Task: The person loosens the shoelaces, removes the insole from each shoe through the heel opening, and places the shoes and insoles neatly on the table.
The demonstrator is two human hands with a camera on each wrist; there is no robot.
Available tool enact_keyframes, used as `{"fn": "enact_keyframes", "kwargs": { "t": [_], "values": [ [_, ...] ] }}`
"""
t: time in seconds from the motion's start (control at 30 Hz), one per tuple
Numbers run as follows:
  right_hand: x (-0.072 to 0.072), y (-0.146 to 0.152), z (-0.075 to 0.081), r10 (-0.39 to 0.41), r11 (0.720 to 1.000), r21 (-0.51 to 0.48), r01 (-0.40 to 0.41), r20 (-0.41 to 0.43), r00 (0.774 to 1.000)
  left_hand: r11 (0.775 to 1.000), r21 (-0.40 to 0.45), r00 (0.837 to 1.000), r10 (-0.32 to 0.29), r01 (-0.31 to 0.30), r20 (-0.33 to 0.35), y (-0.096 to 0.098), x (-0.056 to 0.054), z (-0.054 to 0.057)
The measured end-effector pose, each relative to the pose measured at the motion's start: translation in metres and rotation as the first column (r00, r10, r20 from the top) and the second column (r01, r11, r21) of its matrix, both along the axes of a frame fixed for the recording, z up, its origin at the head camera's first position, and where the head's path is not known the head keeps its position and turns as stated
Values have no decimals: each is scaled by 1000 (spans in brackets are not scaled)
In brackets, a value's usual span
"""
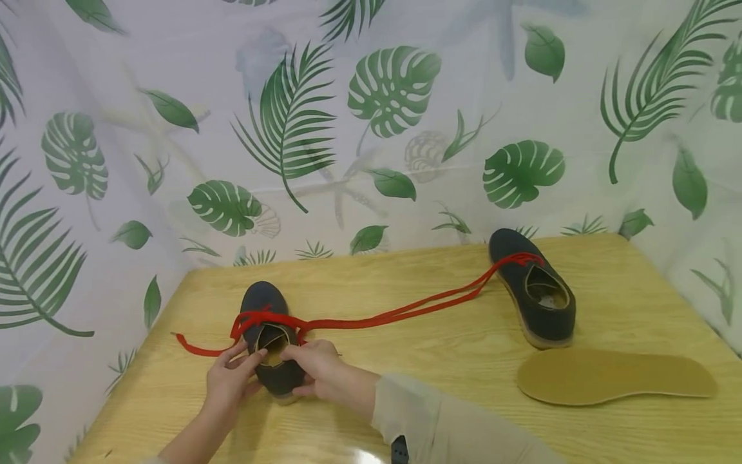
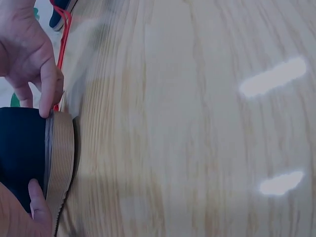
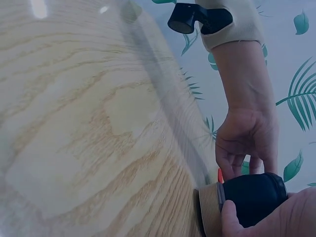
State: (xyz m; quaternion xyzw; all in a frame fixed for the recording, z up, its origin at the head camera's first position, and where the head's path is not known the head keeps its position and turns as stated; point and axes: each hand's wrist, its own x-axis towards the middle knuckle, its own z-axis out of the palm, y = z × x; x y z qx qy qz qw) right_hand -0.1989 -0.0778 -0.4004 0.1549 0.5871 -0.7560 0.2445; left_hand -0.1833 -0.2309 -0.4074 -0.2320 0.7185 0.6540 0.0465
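Observation:
A dark navy shoe (image 1: pixel 263 298) with a tan sole and red lace (image 1: pixel 263 316) stands on the table at the left, toe pointing away. My left hand (image 1: pixel 227 380) grips its left side, thumb at the rim of the opening. On the other side, my right hand (image 1: pixel 319 364) holds the heel area, its thumb reaching over the rim. A tan insole (image 1: pixel 275 354) shows inside the shoe between the thumbs. The left wrist view shows the dark heel (image 2: pixel 22 143) and ribbed sole edge (image 2: pixel 61 153) between both hands.
A matching shoe (image 1: pixel 559 322) stands at the right, its red laces (image 1: pixel 400 314) stretching across the table to the left shoe. One loose tan insole (image 1: pixel 614 377) lies in front of it. A leaf-print cloth (image 1: pixel 342 174) hangs behind the wooden table (image 1: pixel 440 361).

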Motion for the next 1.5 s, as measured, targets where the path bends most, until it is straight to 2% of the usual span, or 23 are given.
{"fn": "enact_keyframes", "kwargs": {
  "t": [0.27,0.37,0.6,0.8,0.97,1.13,1.27,1.37,1.5],
  "values": [
    [-2,10,-1,-20,999,46,20,-16,1000,998,26,998,57,-56,-28,16,3,0],
    [-3,17,0,-15,999,42,16,-19,1000,998,39,997,56,-54,-46,22,2,1],
    [-3,39,0,26,998,51,-26,3,1000,999,30,999,35,-34,-38,37,1,-5],
    [0,57,-6,45,998,47,-46,11,999,996,76,998,51,-49,-31,53,5,-12],
    [5,69,-7,36,999,27,-36,9,999,995,89,999,44,-41,-31,62,5,-12],
    [12,80,-5,-7,999,51,7,-12,1000,989,144,998,50,-43,-44,74,4,-13],
    [20,87,-3,-90,992,80,95,-60,994,978,201,996,73,-60,-56,88,4,-14],
    [25,91,-1,-147,986,63,152,-76,986,969,234,994,91,-74,-65,98,6,-14],
    [27,98,3,-175,984,8,175,-48,983,957,271,988,134,-108,-78,113,8,-14]
  ]
}}
